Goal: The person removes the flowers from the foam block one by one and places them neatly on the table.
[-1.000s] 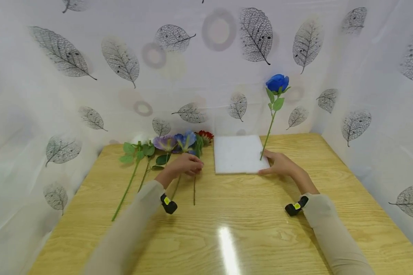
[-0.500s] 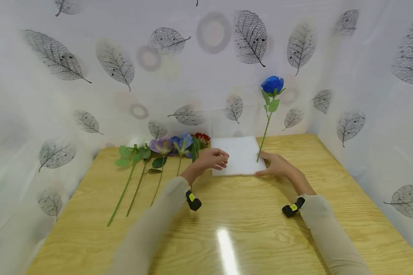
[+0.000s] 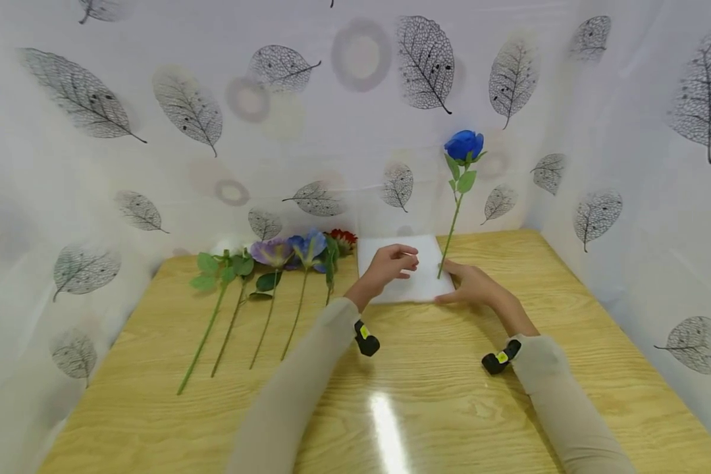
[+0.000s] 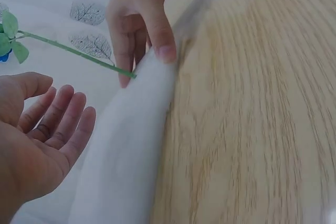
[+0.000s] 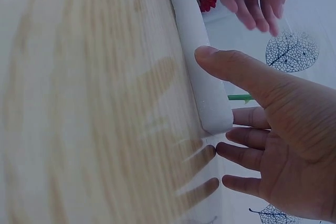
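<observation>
A blue rose point(image 3: 464, 146) stands nearly upright, leaning slightly, its green stem in the right part of a white foam block point(image 3: 421, 289). My right hand point(image 3: 474, 284) holds the block at its right front corner. In the right wrist view the thumb lies along the front face of the foam block point(image 5: 210, 98), and the fingers are at its end. Over the block hovers my left hand point(image 3: 388, 266), fingers loosely bent and nothing in them. The left wrist view shows the left palm point(image 4: 37, 150) apart from both the stem point(image 4: 79, 53) and the foam.
Several flowers lie in a row on the wooden table point(image 3: 426, 408) left of the block. Among them are a purple flower point(image 3: 272, 252), a light blue flower point(image 3: 309, 246) and a red flower point(image 3: 343, 239). A leaf-patterned curtain point(image 3: 308, 145) hangs behind.
My left hand has moved right, from over the flower stems to above the foam block. The right hand keeps its hold at the corner, and the rose stays standing.
</observation>
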A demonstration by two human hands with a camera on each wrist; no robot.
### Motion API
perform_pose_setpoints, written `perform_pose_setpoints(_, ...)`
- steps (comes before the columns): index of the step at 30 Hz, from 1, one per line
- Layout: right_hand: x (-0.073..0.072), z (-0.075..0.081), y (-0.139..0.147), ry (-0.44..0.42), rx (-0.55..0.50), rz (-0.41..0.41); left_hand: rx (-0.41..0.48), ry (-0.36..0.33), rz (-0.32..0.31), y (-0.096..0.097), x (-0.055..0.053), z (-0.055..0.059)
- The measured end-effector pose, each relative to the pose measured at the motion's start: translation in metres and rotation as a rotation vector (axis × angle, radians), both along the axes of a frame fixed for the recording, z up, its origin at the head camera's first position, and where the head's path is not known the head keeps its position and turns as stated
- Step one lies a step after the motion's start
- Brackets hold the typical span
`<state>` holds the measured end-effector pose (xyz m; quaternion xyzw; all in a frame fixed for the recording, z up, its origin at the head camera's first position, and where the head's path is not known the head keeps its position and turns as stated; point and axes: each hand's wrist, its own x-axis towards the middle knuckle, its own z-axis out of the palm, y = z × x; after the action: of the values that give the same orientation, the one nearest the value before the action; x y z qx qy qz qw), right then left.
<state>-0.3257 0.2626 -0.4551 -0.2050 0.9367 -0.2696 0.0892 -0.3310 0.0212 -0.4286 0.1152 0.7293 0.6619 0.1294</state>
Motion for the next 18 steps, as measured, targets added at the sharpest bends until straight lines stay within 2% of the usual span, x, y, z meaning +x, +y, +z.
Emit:
perform_pose_setpoints(8,0.003,0.003,0.000,0.025,-0.017,0.015,0.044,-0.005,0.005,0.024,-0.004,-0.002)
perform_pose_setpoints(18,0.000,-0.001,0.002,0.026,-0.019,0.024,0.028,-0.019,-0.008,0.045,-0.011,-0.007)
